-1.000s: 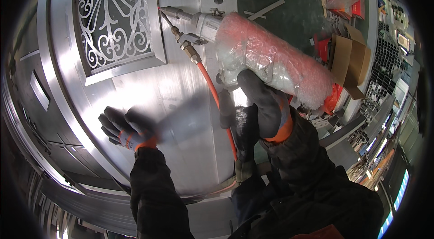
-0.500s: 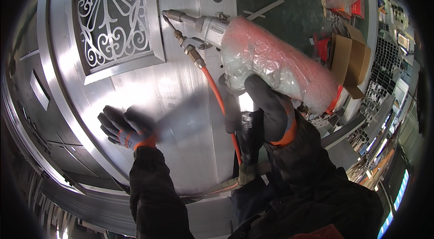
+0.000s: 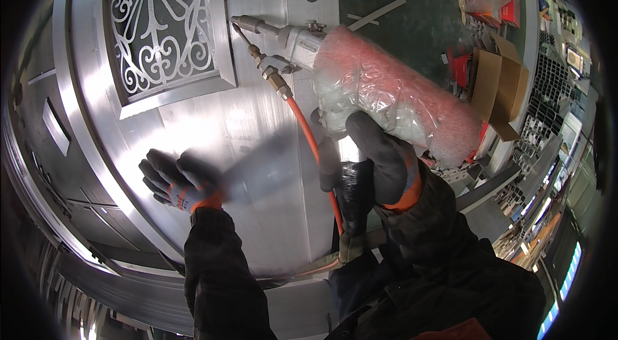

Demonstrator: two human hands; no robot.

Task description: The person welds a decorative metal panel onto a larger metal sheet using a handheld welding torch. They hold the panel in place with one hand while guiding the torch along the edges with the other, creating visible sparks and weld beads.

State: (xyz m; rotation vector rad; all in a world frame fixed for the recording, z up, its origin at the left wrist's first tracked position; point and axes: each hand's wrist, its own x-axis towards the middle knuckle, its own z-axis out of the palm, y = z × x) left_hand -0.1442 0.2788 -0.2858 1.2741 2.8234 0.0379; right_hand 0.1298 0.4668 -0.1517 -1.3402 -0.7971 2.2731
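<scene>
My right hand (image 3: 383,163), in a dark grey glove with an orange cuff, is wrapped round the black-taped handle of a handheld welding gun (image 3: 308,47). Clear and reddish bubble wrap (image 3: 399,92) covers the gun's thick body. Its metal nozzle (image 3: 248,23) points left, close to the frame beside the scrollwork of a bare metal door panel (image 3: 257,205). A thin feed tube with brass fittings (image 3: 273,76) meets the nozzle at its tip, and an orange hose (image 3: 308,128) runs back from it past my fingers. My left hand (image 3: 180,180), gloved alike, rests on the panel with fingers stretched out.
A cut-out scrollwork grille (image 3: 158,25) is set in the panel at the upper left. Beyond the panel's right side, flat metal strips (image 3: 380,13) lie on the dark floor. An open cardboard box (image 3: 499,86) and racks of metal profiles (image 3: 541,121) stand to the right.
The welding gun's body and my right hand have shifted very slightly, with the nozzle tip staying at about the same spot. My left hand has not visibly moved.
</scene>
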